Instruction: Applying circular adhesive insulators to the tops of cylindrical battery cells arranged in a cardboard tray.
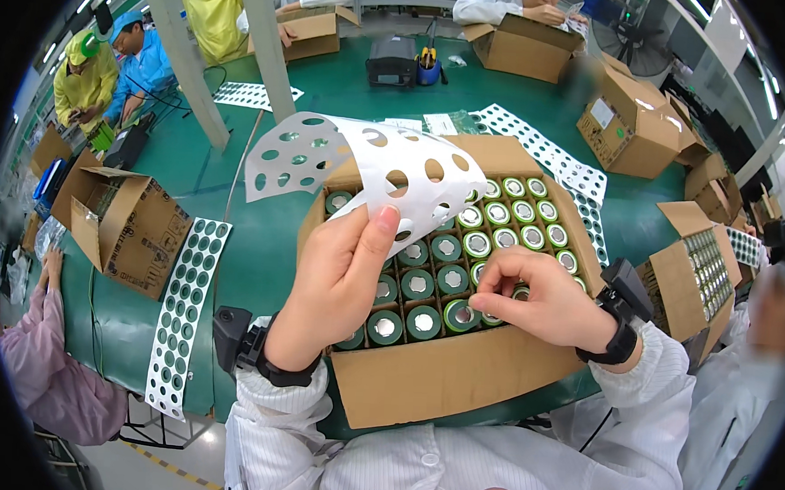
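Green table (260,238), one box (457,373), two hands.

Punched sheet (361,168) probably overhangs cells (450,252).

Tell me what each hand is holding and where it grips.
Left hand pinches the white punched sheet at its lower edge. Right hand has its fingertips on a green cell top in the box; a firm grip cannot be told.

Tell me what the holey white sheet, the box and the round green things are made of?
The sheet looks like thin matte paper or card: it curls where the left hand lifts it. The box looks like brown corrugated cardboard, dull, with folded flaps. The green cells seem to be metal cans in glossy green plastic wrap, judging by their shiny silver tops. The right hand touches one.
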{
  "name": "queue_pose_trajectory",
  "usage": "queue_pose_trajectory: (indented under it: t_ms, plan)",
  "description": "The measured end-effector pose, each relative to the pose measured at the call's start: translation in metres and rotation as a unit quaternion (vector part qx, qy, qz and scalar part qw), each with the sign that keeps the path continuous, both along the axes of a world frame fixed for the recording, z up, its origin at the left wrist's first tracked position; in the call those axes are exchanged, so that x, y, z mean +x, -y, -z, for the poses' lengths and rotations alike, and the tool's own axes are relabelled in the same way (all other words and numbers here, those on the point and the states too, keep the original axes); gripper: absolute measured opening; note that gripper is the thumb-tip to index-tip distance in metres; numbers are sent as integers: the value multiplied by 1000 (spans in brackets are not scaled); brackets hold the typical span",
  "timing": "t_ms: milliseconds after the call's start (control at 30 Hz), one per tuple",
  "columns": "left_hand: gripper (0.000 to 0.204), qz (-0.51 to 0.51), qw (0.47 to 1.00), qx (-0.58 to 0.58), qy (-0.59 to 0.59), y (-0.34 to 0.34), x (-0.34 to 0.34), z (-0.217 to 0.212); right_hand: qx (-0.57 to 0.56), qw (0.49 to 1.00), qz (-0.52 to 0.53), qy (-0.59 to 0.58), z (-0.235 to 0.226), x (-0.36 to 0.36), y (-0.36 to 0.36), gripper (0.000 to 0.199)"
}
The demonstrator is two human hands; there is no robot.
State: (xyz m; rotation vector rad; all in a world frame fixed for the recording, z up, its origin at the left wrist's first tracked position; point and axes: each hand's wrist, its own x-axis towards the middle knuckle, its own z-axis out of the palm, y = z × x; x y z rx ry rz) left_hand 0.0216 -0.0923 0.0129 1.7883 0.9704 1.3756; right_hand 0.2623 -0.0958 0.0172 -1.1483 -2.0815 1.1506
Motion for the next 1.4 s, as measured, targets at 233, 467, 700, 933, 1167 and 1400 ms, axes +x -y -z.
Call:
queue_pose_trajectory:
  t_ms: [233, 467, 700, 933, 1167, 1400]
  plan:
    - [32, 1, 999, -9, -38, -7, -5, 7, 51, 998, -26, -8, 14, 0, -7, 13]
    - [30, 12, 1000, -4, -21, -6, -4, 1, 76, 997, -15, -17, 16, -2, -7, 13]
    - [29, 19, 999, -11, -39, -5, -3, -4, 82, 997, -8, 10, 13, -4, -7, 13]
    - [29, 24, 998, -15, -52, -6, -6, -3, 90, 996, -11, 16, 13, -6, -7, 14]
    - [28, 34, 999, 10, -30, -7, -4, -2, 98, 995, -3, 19, 15, -4, -5, 14]
    - [29, 39, 999, 11, -30, -6, -4, -3, 103, 994, -4, 17, 16, -5, -4, 14]
